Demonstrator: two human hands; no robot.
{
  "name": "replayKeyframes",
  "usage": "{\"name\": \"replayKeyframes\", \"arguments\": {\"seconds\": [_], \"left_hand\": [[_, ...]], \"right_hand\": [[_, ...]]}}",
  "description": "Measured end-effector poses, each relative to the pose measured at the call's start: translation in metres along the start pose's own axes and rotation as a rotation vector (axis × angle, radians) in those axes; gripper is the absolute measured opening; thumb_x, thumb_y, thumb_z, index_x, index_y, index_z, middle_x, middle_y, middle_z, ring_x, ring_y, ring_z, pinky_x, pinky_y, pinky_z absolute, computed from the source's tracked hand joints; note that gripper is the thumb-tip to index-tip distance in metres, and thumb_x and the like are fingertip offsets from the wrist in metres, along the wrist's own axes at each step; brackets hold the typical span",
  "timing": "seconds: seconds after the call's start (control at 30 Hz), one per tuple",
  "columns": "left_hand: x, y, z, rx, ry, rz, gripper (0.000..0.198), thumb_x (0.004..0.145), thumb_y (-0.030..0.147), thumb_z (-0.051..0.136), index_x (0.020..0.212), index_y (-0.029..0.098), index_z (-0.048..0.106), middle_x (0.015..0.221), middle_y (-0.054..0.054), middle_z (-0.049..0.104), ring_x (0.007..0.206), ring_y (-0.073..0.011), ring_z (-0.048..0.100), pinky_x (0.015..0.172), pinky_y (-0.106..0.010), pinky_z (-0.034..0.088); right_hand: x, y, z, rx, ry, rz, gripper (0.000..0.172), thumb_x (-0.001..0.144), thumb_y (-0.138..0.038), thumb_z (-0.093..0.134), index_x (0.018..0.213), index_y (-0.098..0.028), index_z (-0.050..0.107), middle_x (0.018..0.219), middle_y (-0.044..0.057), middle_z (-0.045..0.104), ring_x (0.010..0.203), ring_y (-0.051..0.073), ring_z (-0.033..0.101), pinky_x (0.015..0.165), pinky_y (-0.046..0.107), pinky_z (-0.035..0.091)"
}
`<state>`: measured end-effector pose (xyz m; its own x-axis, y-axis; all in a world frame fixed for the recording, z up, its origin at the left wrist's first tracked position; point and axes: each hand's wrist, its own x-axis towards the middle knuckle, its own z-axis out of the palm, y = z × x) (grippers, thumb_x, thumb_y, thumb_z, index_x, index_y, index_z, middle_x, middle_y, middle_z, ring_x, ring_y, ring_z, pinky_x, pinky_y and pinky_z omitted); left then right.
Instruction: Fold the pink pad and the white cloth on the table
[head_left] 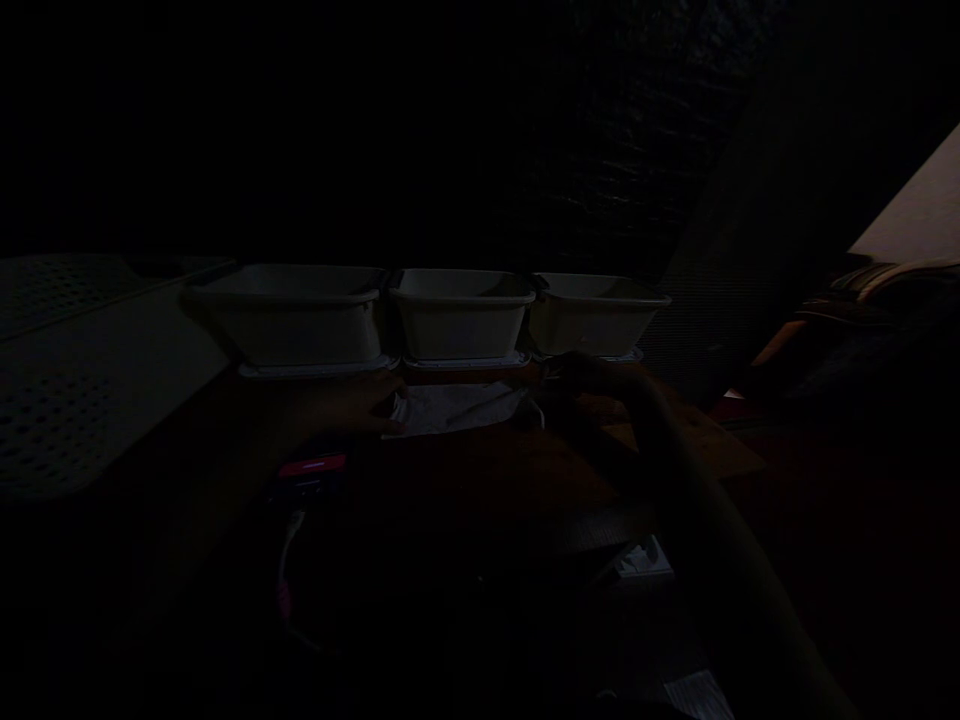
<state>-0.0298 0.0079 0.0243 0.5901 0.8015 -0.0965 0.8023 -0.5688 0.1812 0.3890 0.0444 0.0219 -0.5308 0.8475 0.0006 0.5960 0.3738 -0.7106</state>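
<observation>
The scene is very dark. A crumpled white cloth or sheet of paper lies on the brown wooden table. My left hand is at its left end, thumb below and fingers above, closed on the edge. Just beyond the right end is my right hand, its fingers bent and drawn together, pointing left. Whatever those fingers may hold is lost in the dark. Below my left wrist lies a phone with a lit, partly pink screen and a pale cable running from it.
Three pale plastic tubs, the left, middle and right, stand in a row on lids behind the cloth. A perforated light basket is at the left. White papers show below the table's front edge. Dark material hangs above.
</observation>
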Motion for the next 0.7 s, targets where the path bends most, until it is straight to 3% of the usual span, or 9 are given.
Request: {"name": "replayKeyframes", "arguments": {"seconds": [0.17,0.37,0.53,0.7], "left_hand": [[0.001,-0.004,0.002,0.007,0.024,0.047,0.053,0.085,0.049,0.060,0.129,0.019,0.052,0.133,-0.013,0.058,0.117,-0.0276,0.059,0.093,-0.034,0.048],[0.002,-0.003,0.001,0.017,0.028,0.037,0.053,0.084,0.049,0.060,0.127,0.019,0.052,0.133,-0.013,0.058,0.117,-0.0283,0.059,0.095,-0.035,0.047],[0.002,-0.005,0.002,-0.017,0.027,0.033,0.053,0.085,0.048,0.061,0.128,0.018,0.052,0.131,-0.014,0.059,0.116,-0.0279,0.059,0.094,-0.035,0.048],[0.004,-0.013,0.006,-0.013,0.030,0.056,0.054,0.087,0.051,0.060,0.130,0.019,0.051,0.133,-0.013,0.057,0.116,-0.0276,0.059,0.095,-0.035,0.048]], "right_hand": [[-0.001,0.000,-0.006,0.034,0.135,0.075,0.035,0.077,-0.040,0.078,0.099,-0.014,0.071,0.103,0.012,0.072,0.095,0.022,0.068,0.080,0.030,0.057],[-0.008,0.005,-0.012,0.033,0.241,0.089,0.039,0.079,-0.045,0.073,0.105,-0.016,0.070,0.094,0.011,0.072,0.086,0.019,0.068,0.068,0.026,0.056],[-0.013,-0.001,-0.010,0.068,0.261,0.135,0.044,0.082,-0.054,0.069,0.103,-0.015,0.070,0.087,0.010,0.070,0.075,0.016,0.067,0.061,0.024,0.053],[-0.009,-0.014,-0.009,0.101,0.267,0.190,0.047,0.086,-0.055,0.063,0.097,-0.010,0.069,0.096,0.014,0.072,0.069,0.013,0.065,0.060,0.024,0.050]]}}
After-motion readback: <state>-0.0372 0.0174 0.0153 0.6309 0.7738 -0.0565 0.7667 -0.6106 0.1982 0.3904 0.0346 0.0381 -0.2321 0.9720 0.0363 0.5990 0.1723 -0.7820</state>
